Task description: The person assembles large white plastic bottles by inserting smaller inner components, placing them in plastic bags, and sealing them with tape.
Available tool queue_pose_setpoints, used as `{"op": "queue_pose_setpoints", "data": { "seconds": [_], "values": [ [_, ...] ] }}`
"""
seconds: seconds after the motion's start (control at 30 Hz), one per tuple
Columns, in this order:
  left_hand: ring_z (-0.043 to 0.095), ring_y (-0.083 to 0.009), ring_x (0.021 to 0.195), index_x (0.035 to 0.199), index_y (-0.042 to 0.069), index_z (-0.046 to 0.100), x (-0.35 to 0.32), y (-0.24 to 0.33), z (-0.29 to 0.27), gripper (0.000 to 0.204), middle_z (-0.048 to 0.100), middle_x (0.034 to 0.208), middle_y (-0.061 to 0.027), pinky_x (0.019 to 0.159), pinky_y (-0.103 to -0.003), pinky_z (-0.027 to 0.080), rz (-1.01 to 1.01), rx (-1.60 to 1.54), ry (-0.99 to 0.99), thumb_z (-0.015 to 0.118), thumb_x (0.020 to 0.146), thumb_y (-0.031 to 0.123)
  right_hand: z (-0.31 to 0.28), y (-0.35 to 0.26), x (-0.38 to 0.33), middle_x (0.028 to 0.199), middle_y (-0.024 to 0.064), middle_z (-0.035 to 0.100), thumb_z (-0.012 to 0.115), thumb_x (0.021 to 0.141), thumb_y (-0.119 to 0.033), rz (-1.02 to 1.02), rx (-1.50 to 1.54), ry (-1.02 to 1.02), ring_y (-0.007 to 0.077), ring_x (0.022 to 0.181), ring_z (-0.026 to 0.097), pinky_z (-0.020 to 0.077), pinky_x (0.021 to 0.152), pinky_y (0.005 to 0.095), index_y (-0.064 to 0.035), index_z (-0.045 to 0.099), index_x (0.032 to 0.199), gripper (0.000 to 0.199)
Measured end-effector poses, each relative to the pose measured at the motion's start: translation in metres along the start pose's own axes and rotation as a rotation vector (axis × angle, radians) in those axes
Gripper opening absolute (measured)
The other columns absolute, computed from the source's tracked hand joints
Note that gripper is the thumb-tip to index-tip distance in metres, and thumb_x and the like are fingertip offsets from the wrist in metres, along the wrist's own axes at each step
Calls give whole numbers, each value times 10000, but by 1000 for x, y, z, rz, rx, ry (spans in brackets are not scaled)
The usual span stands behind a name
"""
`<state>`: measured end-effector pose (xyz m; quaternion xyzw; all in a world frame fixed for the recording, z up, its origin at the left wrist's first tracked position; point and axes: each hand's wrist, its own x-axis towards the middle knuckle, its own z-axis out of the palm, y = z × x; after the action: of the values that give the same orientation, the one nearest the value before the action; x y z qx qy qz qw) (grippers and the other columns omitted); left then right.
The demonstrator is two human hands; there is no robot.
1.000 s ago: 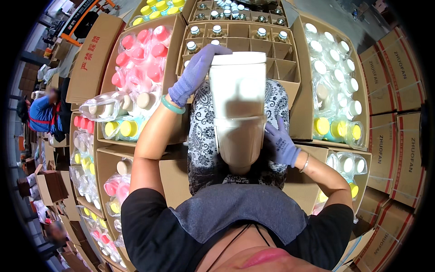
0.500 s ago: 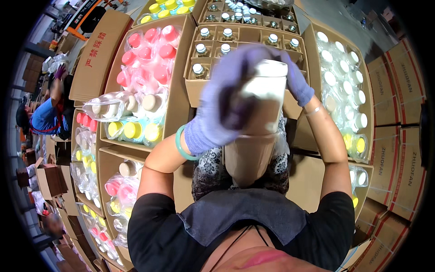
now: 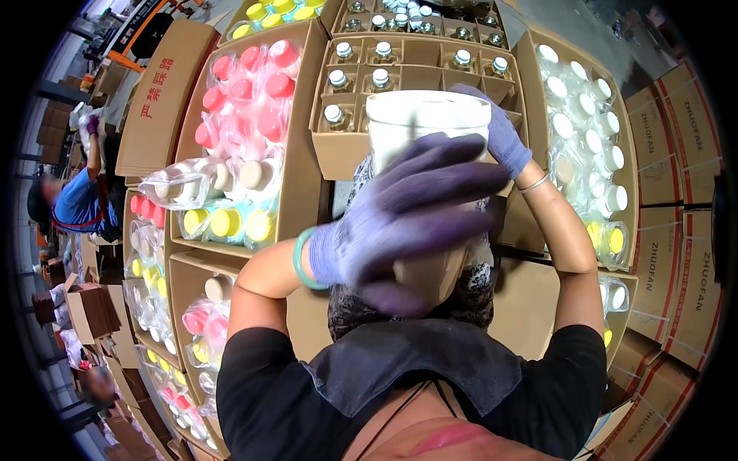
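Observation:
A tall container, white and rounded at its top end with a brownish lower part, stands tilted in front of my body. Whether it is one piece or several fitted together I cannot tell. My left hand, in a purple glove, passes across its near side with fingers spread, slightly blurred, hiding its middle. Whether the palm touches the surface is unclear. At the upper right side my right hand, also gloved, grips the container; its fingertips are hidden behind it. The brownish lower end shows below my left hand, between my legs.
Beyond the container is a divided carton of small glass bottles with white caps. At left, a carton holds wrapped pink-, yellow- and beige-capped bottles; at right, another holds white-capped ones. Sealed boxes are stacked far right. A co-worker is at far left.
My left hand has come down and toward me from the container's upper part, its fingers now spread. The container's white top has tipped, showing wider, while my right hand stays at its side.

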<state>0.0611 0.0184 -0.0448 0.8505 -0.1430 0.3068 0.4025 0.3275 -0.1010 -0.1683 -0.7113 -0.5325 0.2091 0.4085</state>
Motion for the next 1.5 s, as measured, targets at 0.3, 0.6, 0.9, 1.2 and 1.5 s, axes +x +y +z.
{"op": "queue_pose_setpoints", "data": {
  "seconds": [0.3, 0.6, 0.9, 1.2, 1.5],
  "values": [
    [503, -405, 1248, 1391, 63, 535, 25, -51, -5, 651, 515, 1391, -195, 1048, -519, 372, -3, 234, 95, 683, 829, 355, 14, -80, 20, 1298, 131, 637, 204, 1085, -504, 113, 1205, 8, 207, 1167, 611, 449, 1066, 327, 22, 500, 1406, 684],
    [632, -212, 962, 1240, -46, 630, -27, -305, -12, 611, 693, 1103, -126, 868, -334, 494, -1121, -167, 460, 497, 1007, 503, 32, 132, 108, 1290, 206, 630, 628, 921, -430, 330, 56, 217, 345, 1212, 590, 450, 1044, 391, -48, 558, 1362, 588],
    [409, -419, 1311, 1378, -30, 483, -73, -346, 30, 544, 473, 1369, -280, 1118, -476, 329, -883, 415, 600, 623, 963, 291, -2, 257, 225, 1466, 158, 522, 740, 783, -528, 507, -820, 157, 331, 1382, 461, 213, 1167, 582, -206, 362, 1529, 895],
    [566, -265, 1178, 1332, 2, 516, -22, -295, 30, 359, 553, 1319, -158, 1019, -344, 455, -648, 23, 369, 544, 997, 128, -68, 170, 230, 1201, 161, 673, 837, 645, -539, 92, -676, 425, 313, 1180, 598, 319, 1070, 555, -172, 412, 1482, 1007],
    [610, -297, 1137, 1398, -15, 414, 79, -234, 20, 690, 607, 1223, -192, 984, -435, 497, -187, -280, 81, 452, 1013, 557, -101, -114, 92, 1528, 183, 420, 765, 743, -432, -520, -326, -40, 328, 1472, 337, 161, 1205, 511, -31, 315, 1552, 1008]
  ]
}}
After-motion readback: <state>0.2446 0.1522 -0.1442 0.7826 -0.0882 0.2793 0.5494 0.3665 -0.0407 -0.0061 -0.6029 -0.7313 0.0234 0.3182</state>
